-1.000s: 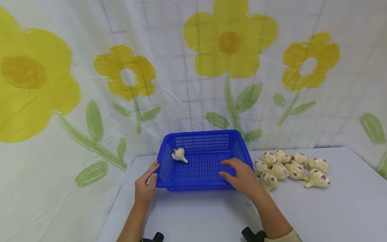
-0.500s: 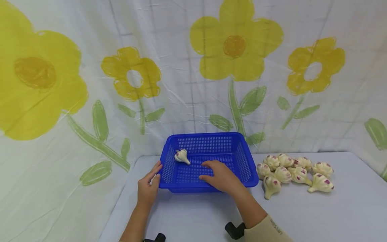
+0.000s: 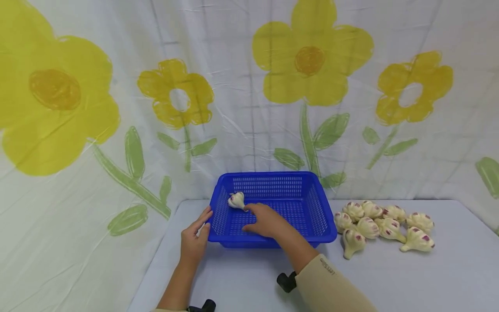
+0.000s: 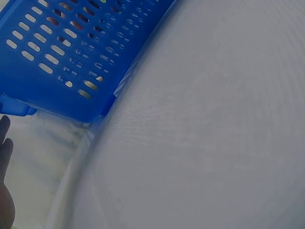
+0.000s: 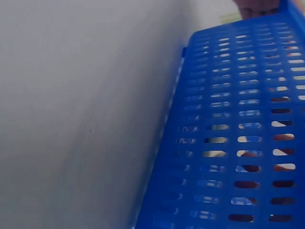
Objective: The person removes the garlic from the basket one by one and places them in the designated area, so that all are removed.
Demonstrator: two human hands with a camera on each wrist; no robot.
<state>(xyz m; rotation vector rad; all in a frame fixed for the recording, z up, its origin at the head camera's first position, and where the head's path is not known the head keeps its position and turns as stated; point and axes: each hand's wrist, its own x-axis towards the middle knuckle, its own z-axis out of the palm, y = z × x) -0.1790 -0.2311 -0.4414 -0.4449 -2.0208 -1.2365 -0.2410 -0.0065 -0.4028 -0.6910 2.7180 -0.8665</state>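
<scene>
In the head view a blue plastic basket [image 3: 273,238] stands on the white table. One garlic bulb [image 3: 236,200] lies in its left back part, stem pointing right and toward me. My left hand [image 3: 194,240] is at the basket's left side, fairly straight fingers touching the rim, thumb by the near corner. My right hand [image 3: 265,221] is inside the basket, thumb and fingers apart, fingertips right by the bulb's stem; whether they touch it I cannot tell. Through the basket wall [image 5: 228,95] in the right wrist view, parts of that hand show.
Several more garlic bulbs [image 3: 368,227] are grouped on the table [image 3: 409,277] to the right of the basket. A white curtain [image 3: 234,130] with painted yellow flowers hangs close behind the basket.
My right hand has moved left across the basket, from its right side to the bulb. The left hand has stayed at the left rim. The head view has shifted slightly.
</scene>
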